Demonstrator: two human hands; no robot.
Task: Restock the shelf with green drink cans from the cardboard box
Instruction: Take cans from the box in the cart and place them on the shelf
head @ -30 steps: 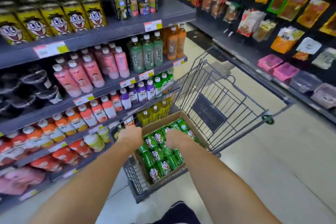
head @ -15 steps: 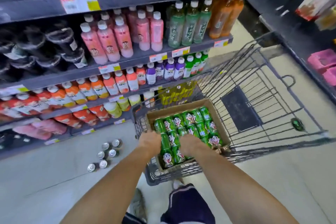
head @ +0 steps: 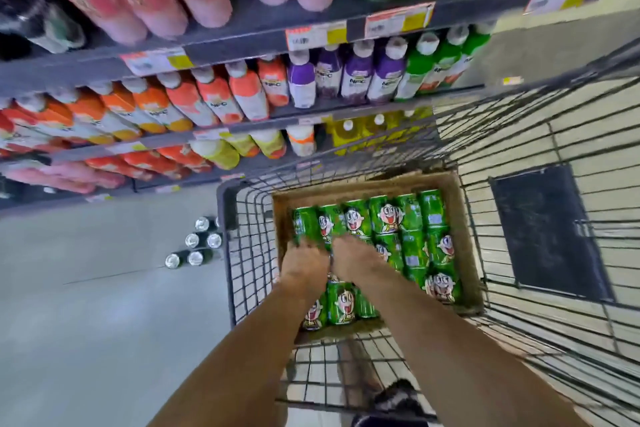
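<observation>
A cardboard box (head: 462, 218) lies in the near end of a wire shopping cart (head: 225, 218). It is packed with several green drink cans (head: 388, 218) with a cartoon face, lying on their sides. Both my hands are down in the box, side by side. My left hand (head: 304, 260) curls its fingers over a green can at the box's left side. My right hand (head: 353, 253) curls over the neighbouring can. The fingertips are hidden behind the backs of my hands. The drink shelf (head: 242, 38) stands just left of the cart.
Shelves hold pink, orange, purple and green bottles (head: 360, 76). Several upright cans (head: 195, 248) stand on the grey floor left of the cart. A dark panel (head: 547, 232) lies in the cart's far part. My shoe (head: 398, 395) shows under the cart.
My view has tipped down and closer over the cart. Both hands have stayed on the cans in the box's left part and sunk a little deeper among them.
</observation>
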